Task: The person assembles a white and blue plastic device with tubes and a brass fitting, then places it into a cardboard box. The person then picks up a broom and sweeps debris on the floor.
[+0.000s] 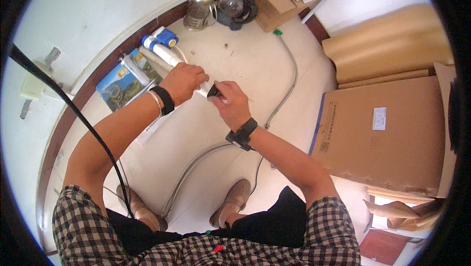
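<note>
A white plastic pipe (166, 53) with blue fittings at its far end runs slantwise over the floor toward me. My left hand (184, 83) is closed around its near part. My right hand (231, 103) pinches a small black cap-like piece (213, 91) at the pipe's near end. Whether that piece sits on the pipe or only touches it, I cannot tell. Left of the pipe, a silver metal cylinder (135, 69) lies on a colourful picture box (119, 84). A blue-and-white fitting (166, 37) is beside the pipe's far end.
A grey flexible hose (293, 77) with a green end curves along the floor, and another hose (188, 170) bends between my feet. By the wall stand a glass jug (200, 9) and a dark coffee pot (236, 5). A large cardboard box (380, 133) stands right; a black cable (88, 124) hangs left.
</note>
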Motion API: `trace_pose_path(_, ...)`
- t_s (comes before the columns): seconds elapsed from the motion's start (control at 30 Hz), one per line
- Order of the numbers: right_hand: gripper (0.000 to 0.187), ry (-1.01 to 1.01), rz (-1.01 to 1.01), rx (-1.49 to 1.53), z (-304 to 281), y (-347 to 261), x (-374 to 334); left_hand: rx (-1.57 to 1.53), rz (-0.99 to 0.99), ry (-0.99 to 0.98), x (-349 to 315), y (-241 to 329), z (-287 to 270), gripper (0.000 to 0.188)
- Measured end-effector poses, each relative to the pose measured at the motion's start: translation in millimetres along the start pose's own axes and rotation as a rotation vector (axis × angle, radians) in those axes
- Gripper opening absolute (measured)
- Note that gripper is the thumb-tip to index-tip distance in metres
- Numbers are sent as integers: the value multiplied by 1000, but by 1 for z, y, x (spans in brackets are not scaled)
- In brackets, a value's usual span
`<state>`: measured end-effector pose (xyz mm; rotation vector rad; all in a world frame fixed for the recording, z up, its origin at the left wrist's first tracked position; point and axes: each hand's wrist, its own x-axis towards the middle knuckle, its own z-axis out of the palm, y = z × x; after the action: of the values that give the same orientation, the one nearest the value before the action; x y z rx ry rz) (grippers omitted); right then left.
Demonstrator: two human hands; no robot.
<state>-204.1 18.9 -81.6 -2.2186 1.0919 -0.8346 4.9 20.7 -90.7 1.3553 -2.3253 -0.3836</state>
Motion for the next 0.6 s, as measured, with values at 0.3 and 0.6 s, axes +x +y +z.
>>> trace_pose_path(0.3,47,10,-253,-195,-25,-18,45,3,-18,134,16,0,-31,32)
trace_pose_path(0.6,43,-18,-101,-53,-17,-23,49,20,-84,81,21,5,-41,31)
